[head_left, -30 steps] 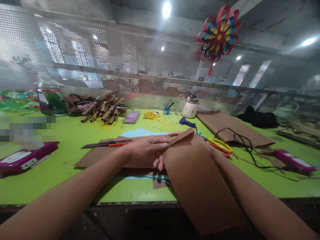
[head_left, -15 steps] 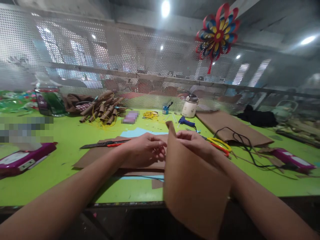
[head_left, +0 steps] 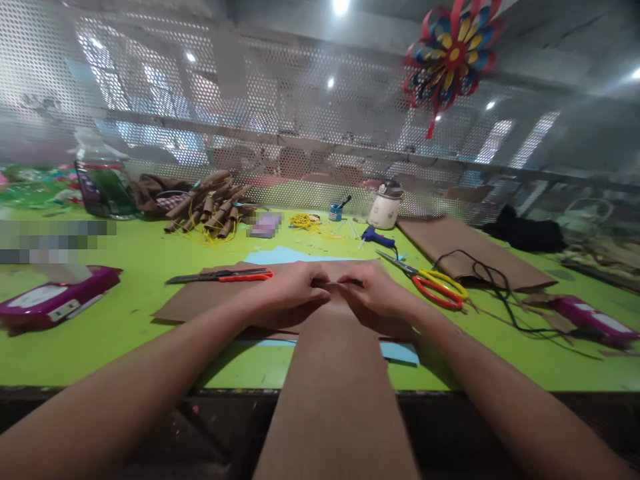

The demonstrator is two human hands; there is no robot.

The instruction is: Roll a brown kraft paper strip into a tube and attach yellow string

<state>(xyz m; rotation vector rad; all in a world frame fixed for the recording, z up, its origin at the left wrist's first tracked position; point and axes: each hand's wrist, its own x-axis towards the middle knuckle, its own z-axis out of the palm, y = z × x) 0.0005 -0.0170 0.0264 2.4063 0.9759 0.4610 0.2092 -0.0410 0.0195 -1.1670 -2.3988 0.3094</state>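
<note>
A long strip of brown kraft paper [head_left: 340,387] runs from between my hands down over the table's front edge. My left hand [head_left: 300,285] pinches the strip's far end at its left corner. On the right corner of the same end, my right hand [head_left: 373,283] is closed with thumb and fingers pressed together. The hands are close together, with the paper's narrow end edge between them. Beneath them lie brown paper sheets [head_left: 185,303] on top of light blue paper [head_left: 400,353]. A red and black utility knife [head_left: 225,275] rests on the sheets beside my left wrist.
Scissors with yellow and red handles [head_left: 440,287] lie right of my right hand. Behind are a blue glue gun [head_left: 377,237], a white flask [head_left: 385,207] and a bundle of brown paper rolls [head_left: 213,207]. A black cable [head_left: 493,287] trails to a purple power strip [head_left: 595,320].
The paper strip has swung from the right, tilted and curled, to straight in front of me. Both hands have come together at its far end, the left one closing on it again.
</note>
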